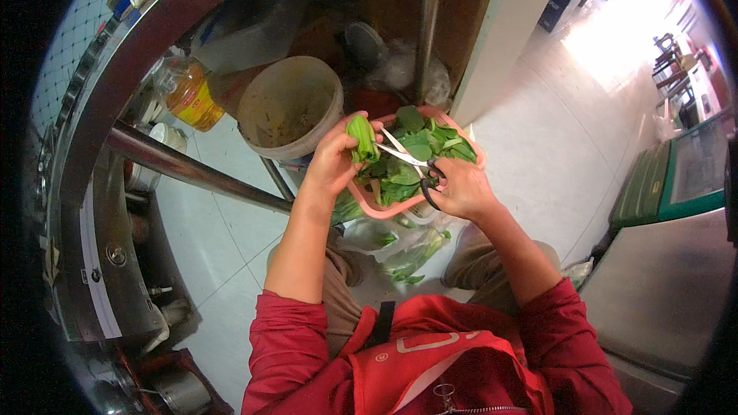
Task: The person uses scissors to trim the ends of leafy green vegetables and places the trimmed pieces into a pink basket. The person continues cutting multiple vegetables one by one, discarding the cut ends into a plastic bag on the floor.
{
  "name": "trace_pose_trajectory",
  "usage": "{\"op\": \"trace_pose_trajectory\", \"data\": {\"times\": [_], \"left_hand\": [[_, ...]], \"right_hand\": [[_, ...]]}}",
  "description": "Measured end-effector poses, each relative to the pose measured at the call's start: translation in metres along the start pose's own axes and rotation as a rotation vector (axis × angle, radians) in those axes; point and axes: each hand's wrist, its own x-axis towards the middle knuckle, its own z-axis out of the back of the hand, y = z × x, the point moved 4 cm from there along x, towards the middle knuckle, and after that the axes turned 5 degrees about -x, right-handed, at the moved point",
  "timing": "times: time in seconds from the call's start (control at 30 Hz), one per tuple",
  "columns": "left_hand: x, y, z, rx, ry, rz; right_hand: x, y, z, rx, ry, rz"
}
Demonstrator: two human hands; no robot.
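My left hand (337,155) grips a green leafy vegetable (362,137), its stalk bunch upright between thumb and fingers. In my right hand (466,187) is a pair of scissors (406,157) with black handles. The blades are spread, and their tips lie close to the vegetable's right side; whether they touch it I cannot tell. Below both hands stands a pink plastic basket (369,207) holding loose green leaves (418,141). Clear plastic bags with more greens (412,256) lie on the floor between my feet, in front of the basket.
A dirty white bucket (291,150) stands left of the basket, near a metal table leg (202,164). Behind it is a bottle of yellow oil (193,98). A white wall edge (490,40) rises beyond the basket. At right are a steel cabinet (651,288) and a green-framed freezer (669,176).
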Motion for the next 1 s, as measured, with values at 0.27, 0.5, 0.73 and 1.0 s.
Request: {"op": "trace_pose_trajectory", "data": {"times": [0.27,0.5,0.73,1.0], "left_hand": [[-0.001,0.013,-0.008,0.08,-0.071,0.042],[-0.004,0.023,-0.017,0.523,-0.06,0.115],[-0.003,0.033,-0.004,1.063,-0.163,0.263],[-0.002,0.022,0.007,1.126,-0.089,0.224]], "right_hand": [[-0.001,-0.006,-0.001,0.021,0.039,-0.036],[-0.002,-0.003,0.006,-0.043,0.008,0.012],[-0.009,-0.016,-0.018,-0.114,0.163,0.001],[-0.018,-0.036,-0.017,-0.142,0.283,-0.109]]}}
